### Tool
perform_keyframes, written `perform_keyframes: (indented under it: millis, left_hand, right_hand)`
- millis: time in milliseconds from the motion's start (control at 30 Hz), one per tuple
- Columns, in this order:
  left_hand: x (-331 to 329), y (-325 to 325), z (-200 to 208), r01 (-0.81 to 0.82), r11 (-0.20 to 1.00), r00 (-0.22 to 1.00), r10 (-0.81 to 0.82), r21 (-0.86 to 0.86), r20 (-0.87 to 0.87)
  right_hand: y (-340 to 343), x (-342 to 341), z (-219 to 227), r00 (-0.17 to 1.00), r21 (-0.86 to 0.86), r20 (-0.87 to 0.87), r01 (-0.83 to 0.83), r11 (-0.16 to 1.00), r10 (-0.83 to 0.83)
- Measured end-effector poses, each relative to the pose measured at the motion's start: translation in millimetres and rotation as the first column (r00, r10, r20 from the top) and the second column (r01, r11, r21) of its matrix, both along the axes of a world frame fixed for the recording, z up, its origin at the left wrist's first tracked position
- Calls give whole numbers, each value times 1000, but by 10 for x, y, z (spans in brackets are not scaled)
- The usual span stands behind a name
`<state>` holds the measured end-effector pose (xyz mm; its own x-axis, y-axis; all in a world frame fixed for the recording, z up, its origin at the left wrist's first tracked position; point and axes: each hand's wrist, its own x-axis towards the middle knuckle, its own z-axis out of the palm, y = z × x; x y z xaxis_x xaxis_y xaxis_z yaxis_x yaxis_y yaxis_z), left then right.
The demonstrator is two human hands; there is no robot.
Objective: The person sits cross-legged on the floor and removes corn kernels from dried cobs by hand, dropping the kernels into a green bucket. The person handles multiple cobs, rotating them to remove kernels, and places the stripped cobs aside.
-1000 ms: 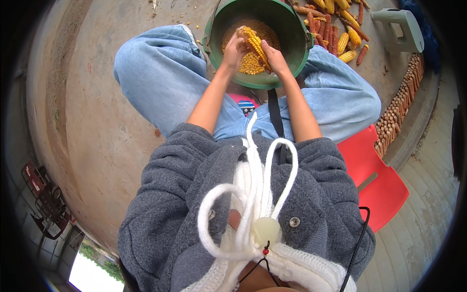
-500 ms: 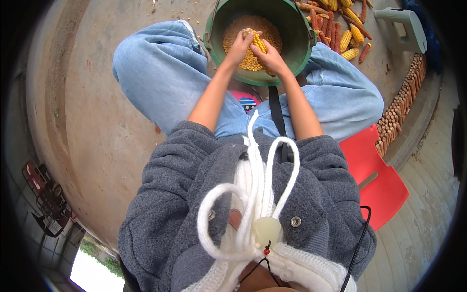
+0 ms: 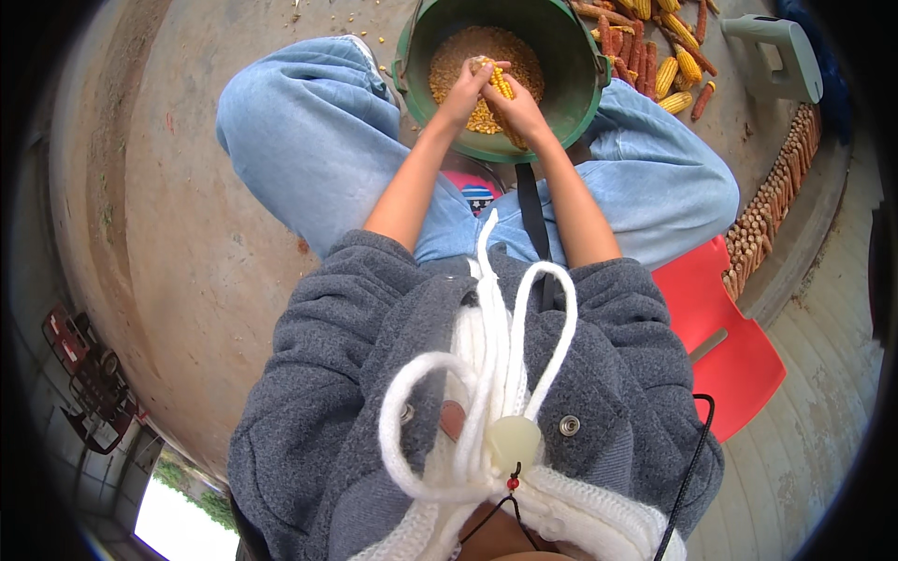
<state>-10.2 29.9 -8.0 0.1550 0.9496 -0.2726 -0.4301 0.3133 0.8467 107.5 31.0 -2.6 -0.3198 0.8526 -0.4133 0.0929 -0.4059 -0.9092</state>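
A yellow corn cob [image 3: 501, 84] is gripped between both of my hands above a green bucket [image 3: 577, 98]. My left hand [image 3: 461, 94] closes on its upper left side, with the fingertips against the rows of kernels. From the right, my right hand [image 3: 519, 109] wraps the cob, and its fingers meet those of the left. Much of the cob's lower part is hidden behind the right hand. Loose corn kernels [image 3: 487, 45] cover the bottom of the bucket, which stands between my bent legs.
Beyond the bucket's right side lie yellow cobs [image 3: 690, 65] and bare reddish cobs [image 3: 638, 58] in a heap. A grey-green plastic stool [image 3: 784, 58] lies at the far right. Stacked cobs [image 3: 772, 201] line the right. A red chair [image 3: 734, 360] is beside me.
My hands have shifted slightly on the cob, the left thumb and fingers now nearer the right hand. The cob is still held over the bucket.
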Motion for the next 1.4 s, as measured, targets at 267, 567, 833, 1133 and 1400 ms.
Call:
perform_keyframes:
  millis: [267, 567, 833, 1133, 1400]
  left_hand:
    - [-27, -6, 9, -19, 1000, 1000, 19, 11, -11]
    - [5, 1, 71, -36, 999, 999, 36, 18, 1]
    - [-45, 20, 134, -75, 997, 997, 75, -15, 26]
    - [-54, 12, 110, -77, 993, 994, 83, 91, -67]
    - [-175, 93, 18, -252, 967, 968, 252, 29, 10]
  right_hand:
    - [-10, -62, 73, 998, 9, 61, -33, 999, 33]
    - [-29, -85, 98, 999, -61, 46, 10, 998, -7]
    - [-53, -159, 213, 997, -46, -59, 44, 998, -47]
    - [-64, -202, 311, 998, -141, -56, 32, 990, -40]
    - [3, -169, 333, 931, -293, -340, -237, 926, 131]
